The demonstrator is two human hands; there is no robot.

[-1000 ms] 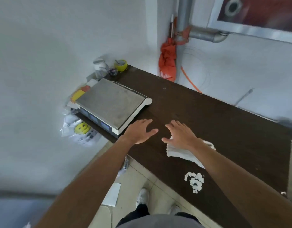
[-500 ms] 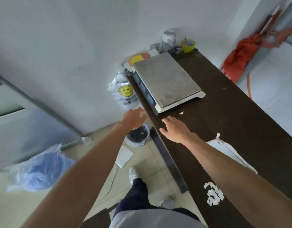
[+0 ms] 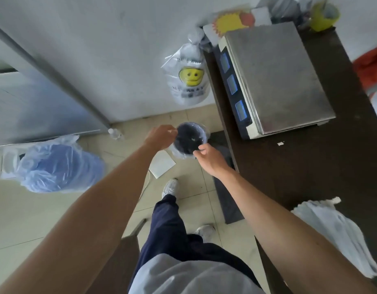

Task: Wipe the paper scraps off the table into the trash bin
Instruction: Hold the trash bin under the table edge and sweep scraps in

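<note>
The trash bin stands on the tiled floor beside the dark table, lined with a dark bag and a clear one. My left hand holds its left rim with curled fingers. On the near right rim, the thumb and fingers of my right hand are curled at the edge. One small paper scrap lies on the table near the scale. A white cloth lies on the table at the lower right. The pile of scraps is not in view.
A steel-topped scale fills the table's far end, with a yellow cup behind it. A smiley-face bag hangs by the wall. On the floor lie a blue plastic bag, a white sheet and a bottle.
Both hands have left the tabletop and gone down to the bin on the floor. The cloth stays on the table. My view has swung left and down.
</note>
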